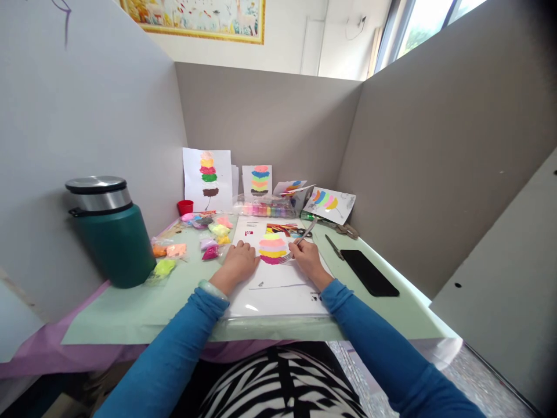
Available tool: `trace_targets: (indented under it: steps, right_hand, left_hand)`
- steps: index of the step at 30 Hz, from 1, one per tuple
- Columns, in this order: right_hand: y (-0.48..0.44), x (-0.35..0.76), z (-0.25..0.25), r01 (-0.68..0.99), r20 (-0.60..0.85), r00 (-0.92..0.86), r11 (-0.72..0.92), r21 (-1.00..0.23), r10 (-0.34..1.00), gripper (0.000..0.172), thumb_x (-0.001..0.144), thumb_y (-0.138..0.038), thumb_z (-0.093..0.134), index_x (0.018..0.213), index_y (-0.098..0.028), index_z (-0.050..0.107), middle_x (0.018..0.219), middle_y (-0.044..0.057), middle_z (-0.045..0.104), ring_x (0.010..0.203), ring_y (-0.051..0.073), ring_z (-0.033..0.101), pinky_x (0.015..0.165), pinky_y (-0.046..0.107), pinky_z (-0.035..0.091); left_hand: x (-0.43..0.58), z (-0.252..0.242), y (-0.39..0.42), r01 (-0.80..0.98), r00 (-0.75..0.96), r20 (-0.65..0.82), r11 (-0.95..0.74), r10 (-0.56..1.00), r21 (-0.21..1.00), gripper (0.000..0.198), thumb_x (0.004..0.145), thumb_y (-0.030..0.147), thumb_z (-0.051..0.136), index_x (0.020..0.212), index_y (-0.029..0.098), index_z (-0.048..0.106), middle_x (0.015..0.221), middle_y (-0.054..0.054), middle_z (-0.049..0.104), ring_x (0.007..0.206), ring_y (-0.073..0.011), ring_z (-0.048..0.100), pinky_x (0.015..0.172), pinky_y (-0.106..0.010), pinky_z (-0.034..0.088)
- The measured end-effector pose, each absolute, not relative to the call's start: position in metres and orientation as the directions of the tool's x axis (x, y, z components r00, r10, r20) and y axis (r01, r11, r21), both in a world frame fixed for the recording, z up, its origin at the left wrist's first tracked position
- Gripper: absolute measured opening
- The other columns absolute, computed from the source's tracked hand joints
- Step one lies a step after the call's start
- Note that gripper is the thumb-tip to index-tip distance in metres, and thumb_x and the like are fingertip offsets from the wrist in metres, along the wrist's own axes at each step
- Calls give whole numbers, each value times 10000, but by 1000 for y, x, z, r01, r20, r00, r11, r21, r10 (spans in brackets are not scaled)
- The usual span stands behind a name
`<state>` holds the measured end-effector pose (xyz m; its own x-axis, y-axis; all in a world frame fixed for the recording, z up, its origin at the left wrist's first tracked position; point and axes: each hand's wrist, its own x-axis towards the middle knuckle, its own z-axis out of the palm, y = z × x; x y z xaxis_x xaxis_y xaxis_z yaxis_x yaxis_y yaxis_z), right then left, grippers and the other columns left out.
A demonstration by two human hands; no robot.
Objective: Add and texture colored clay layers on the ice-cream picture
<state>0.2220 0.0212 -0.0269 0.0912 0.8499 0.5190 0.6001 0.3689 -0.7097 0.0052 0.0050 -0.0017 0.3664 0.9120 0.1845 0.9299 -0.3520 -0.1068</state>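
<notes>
My right hand (pixel 307 259) is closed round a metal fork (pixel 310 227), its handle pointing up and away. The fork's tines touch the lower right of a striped clay picture (pixel 272 249) with yellow, pink, orange and magenta bands. That picture lies on a white sheet (pixel 278 278) in front of me. At its left side my left hand (pixel 241 264) rests on the sheet, fingers laid down and holding nothing. Small bags of coloured clay, among them a magenta one (pixel 211 252) and a yellow one (pixel 223 238), lie left of that hand.
A green flask (pixel 117 238) stands at the left. A black phone (pixel 369 272) and a dark pen-like tool (pixel 334 247) lie at the right. Behind are a red cup (pixel 185 207), a clear pack of colours (pixel 265 208) and propped clay pictures (pixel 208 180). Partitions (pixel 270 110) enclose the table.
</notes>
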Motion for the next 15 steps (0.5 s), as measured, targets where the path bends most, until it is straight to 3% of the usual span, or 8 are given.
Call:
trace_targets:
  steps: [15]
  right_hand:
    - [25,224,-29,543,472,103,347,-764,876,248,778,-366,500,611,-201,582,556,8,625,578,156,565,594,244,387]
  left_hand:
    - [4,-4,7,926,376,200,-361,905,-109,428,974,363,326,1096,126,661,1158,-173,636,1113,-314,502,904,-450,395]
